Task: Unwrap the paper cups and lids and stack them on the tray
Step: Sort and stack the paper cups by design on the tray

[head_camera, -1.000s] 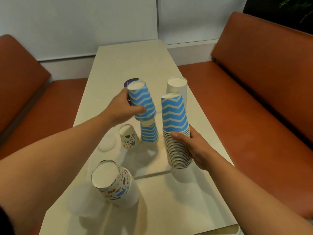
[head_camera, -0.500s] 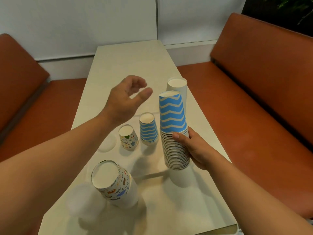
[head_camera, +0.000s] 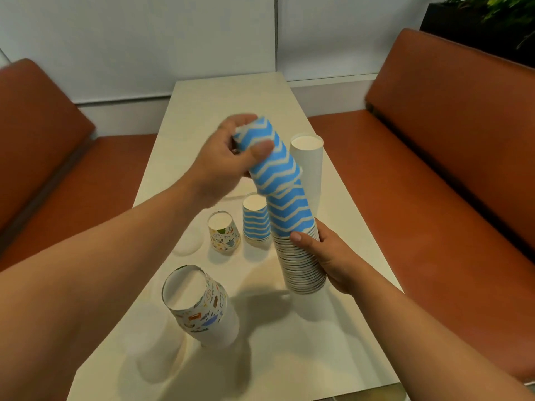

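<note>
Item: blue zigzag cup [head_camera: 267,153], inverted, tilted toward the left, gripped near its closed end by left hand [head_camera: 223,166], thumb across the front and fingers curled behind. Lifted partway off the top of blue zigzag stack [head_camera: 292,227], its rim apparently overlapping the stack's uppermost cup; exact degree of separation blurred. Stack held off the table [head_camera: 202,111], leaning left at the top, clasped low by right hand [head_camera: 324,256], thumb on the front just where the blue print gives way to the packed rims, fingers wrapped behind. Standing on the table: short blue zigzag pile [head_camera: 256,222], just beside the held stack; small patterned cup [head_camera: 223,234] to its left; tall white stack [head_camera: 308,166] behind; large patterned stack [head_camera: 199,308] nearest the camera; something pale and round [head_camera: 186,244], possibly a lid, left of the small patterned cup. No tray distinguishable. Step in hand, as judged: peeling a single cup from the stack for placement on the short pile. Recommended handling: pull along the stack's axis rather than sideways, light twist to break the nesting, firm hold on the rims below to prevent a second cup following; gentle pressure only, thin paper walls liable to dent. Risk noted: leaning stack, possible slip of lower cups.
</note>
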The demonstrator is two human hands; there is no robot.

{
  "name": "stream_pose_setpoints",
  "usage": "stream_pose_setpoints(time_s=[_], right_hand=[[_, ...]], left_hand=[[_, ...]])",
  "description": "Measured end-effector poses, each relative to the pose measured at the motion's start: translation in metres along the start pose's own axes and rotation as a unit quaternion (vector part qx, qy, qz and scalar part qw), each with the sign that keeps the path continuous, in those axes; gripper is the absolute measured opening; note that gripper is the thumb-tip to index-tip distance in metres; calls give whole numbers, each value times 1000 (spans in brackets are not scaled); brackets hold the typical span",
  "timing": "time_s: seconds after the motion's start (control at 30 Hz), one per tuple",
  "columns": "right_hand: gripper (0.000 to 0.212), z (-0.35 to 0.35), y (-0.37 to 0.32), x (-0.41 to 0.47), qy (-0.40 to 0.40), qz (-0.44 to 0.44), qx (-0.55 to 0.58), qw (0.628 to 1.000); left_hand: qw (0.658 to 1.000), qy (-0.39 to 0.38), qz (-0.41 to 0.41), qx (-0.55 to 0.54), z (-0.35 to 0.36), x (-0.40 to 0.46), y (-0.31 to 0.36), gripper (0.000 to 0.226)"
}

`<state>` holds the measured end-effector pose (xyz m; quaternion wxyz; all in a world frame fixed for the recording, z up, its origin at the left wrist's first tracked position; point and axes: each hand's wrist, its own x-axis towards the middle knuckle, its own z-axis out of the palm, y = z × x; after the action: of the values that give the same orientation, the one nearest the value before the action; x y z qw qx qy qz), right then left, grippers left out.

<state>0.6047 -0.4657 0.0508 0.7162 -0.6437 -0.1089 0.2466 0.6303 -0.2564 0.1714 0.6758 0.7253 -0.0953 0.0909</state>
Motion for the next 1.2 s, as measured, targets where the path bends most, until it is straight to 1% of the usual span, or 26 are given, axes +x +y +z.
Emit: stream_pose_setpoints(time_s=[0.07, 0.1, 0.17, 0.23, 0.3, 0.4, 0.47, 0.53, 0.6, 0.63, 0.67, 0.7, 0.73, 0.77, 0.8, 0.83, 0.87, 0.9, 0.93, 0.97, 1.03, 1.13, 1.2], right_hand=[[86, -2, 2, -3, -1, 14, 11, 1000], [92, -3, 3, -5, -3, 22, 19, 1000], [100, -4, 3, -8, -21, 29, 48, 998], [102, -4, 3, -12, -38, 52, 105, 992], [104, -5, 5, -14, -45, 82, 151, 984], [104, -7, 8, -14, -61, 83, 178, 979], [104, -7, 6, -14, -74, 72, 169, 980], [103, -6, 3, -13, -79, 60, 147, 984], [104, -5, 1, -12, -76, 54, 121, 988], [105, -5, 0, -11, -72, 52, 112, 990], [107, -5, 0, -11, -69, 50, 106, 991], [108, -6, -1, -10, -66, 48, 98, 992], [108, -6, -2, -9, -63, 44, 89, 993], [107, -6, -3, -8, -62, 41, 78, 994], [105, -5, -4, -7, -63, 37, 67, 995], [104, -3, -6, -5, -63, 32, 56, 996], [103, -2, -7, -4, -63, 28, 45, 997], [102, 0, -8, -2, -63, 25, 33, 997], [101, 2, -8, -1, -64, 21, 23, 997], [99, 3, -9, 0, -67, 19, 14, 997], [92, 4, -9, 1, -69, 17, 2, 997], [75, 3, -9, 1, -61, 11, -15, 998], [71, 1, -9, 1, -58, 10, -24, 998]], left_hand=[[997, 69, 16, -14, -12, 13, -1, 41], [995, 95, 18, 1, -20, 19, -6, 43], [990, 111, 0, 90, -33, 25, -23, 52], [971, 69, -38, 225, -37, 25, -43, 61], [946, 14, -63, 318, -34, 24, -58, 67], [924, -42, -77, 373, -27, 25, -70, 66], [909, -65, -97, 399, -24, 27, -77, 67], [897, -101, -124, 412, -20, 25, -82, 74], [893, -129, -142, 407, -18, 25, -80, 80], [900, -116, -129, 400, -17, 24, -76, 76], [915, -79, -99, 383, -16, 23, -68, 68], [936, -25, -59, 346, -16, 21, -59, 59], [956, 28, -19, 290, -15, 19, -48, 51], [972, 58, 7, 230, -13, 16, -37, 46], [983, 56, 14, 172, -10, 11, -26, 42], [993, 24, 3, 115, -6, 5, -17, 41], [997, -27, -24, 66, -2, 0, -11, 45], [994, -80, -56, 40, 2, -6, -8, 52], [989, -122, -79, 39, 4, -11, -6, 59], [984, -146, -91, 44, 6, -15, -7, 62], [985, -138, -90, 54, 7, -18, -8, 56], [991, -103, -71, 53, 6, -20, -7, 37], [992, -91, -63, 55, 6, -20, -6, 33]])
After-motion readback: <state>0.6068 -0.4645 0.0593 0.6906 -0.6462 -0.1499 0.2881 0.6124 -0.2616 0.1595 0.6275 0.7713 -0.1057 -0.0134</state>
